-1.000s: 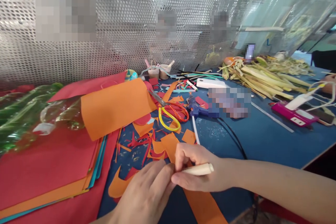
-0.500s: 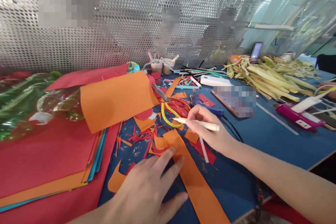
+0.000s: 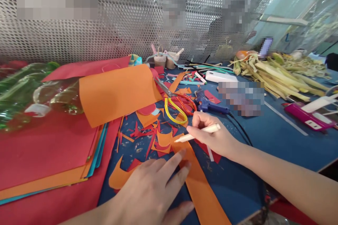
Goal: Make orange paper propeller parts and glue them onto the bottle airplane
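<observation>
- A perforated, silvery sheet (image 3: 132, 38) rises along the far side of the table.
- The blue table (image 3: 280, 147) stretches below it, covered with craft materials.
- Stacked coloured paper (image 3: 47, 144), red on top with orange and teal edges showing, lies on the person's left.
- Pale yellow-green stalks (image 3: 282, 77) are heaped at the far right.
- Green plastic bottles (image 3: 23, 84) lie beyond the stack, at the far left.
- A curled orange sheet (image 3: 118, 95) partly covers a clear bottle, whose white cap (image 3: 38, 110) points left.
- The long orange strip (image 3: 206, 193) runs from the middle of the table down to the near edge of the view.
- The left hand (image 3: 149, 190) is open, palm down, its fingers spread and the index and middle fingertips resting on the strip near its far end.
- The right hand (image 3: 215, 137) is closed around a pen, pinching it between thumb and fingers.
- Scissors (image 3: 169, 92) with yellow and red handles lie beyond the hands, blades a little apart.
- A blue glue gun (image 3: 211, 105) lies just to their right, its black cord trailing behind the right hand.
- The cream-coloured pen (image 3: 196, 134) slants over the strip's far end; whether its tip touches the paper is hard to tell.
- Orange and red paper scraps (image 3: 163, 140) lie around the strip's far end.
</observation>
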A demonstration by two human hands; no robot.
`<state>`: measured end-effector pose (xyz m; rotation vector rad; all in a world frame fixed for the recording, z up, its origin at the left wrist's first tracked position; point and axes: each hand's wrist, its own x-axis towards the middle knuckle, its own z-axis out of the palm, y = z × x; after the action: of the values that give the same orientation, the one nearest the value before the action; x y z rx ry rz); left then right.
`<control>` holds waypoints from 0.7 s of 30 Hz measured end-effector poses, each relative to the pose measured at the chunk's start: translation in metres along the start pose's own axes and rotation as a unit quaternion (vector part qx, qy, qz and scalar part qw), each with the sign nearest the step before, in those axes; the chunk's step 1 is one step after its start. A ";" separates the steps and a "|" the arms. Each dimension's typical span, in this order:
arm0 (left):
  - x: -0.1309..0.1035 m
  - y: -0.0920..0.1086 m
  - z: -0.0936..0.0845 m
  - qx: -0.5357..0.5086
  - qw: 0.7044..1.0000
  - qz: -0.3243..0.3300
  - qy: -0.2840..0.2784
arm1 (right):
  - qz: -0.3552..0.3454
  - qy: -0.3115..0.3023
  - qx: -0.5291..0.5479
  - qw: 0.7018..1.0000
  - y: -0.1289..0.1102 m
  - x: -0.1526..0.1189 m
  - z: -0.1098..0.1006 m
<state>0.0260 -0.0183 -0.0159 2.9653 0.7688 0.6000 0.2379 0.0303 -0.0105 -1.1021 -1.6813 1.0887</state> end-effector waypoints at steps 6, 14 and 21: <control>-0.001 -0.002 0.001 -0.005 1.000 0.016 -0.015 | 0.019 -0.018 -0.024 0.999 0.002 0.000 0.000; 0.003 0.001 -0.001 -0.007 1.000 -0.003 -0.002 | 0.015 -0.022 -0.047 0.999 -0.001 -0.005 0.000; 0.005 0.000 0.000 -0.010 1.000 0.008 -0.012 | 0.000 -0.025 -0.032 0.999 0.006 -0.006 0.000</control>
<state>0.0304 -0.0155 -0.0142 2.9577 0.7343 0.5677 0.2406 0.0258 -0.0171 -1.1242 -1.7660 1.0765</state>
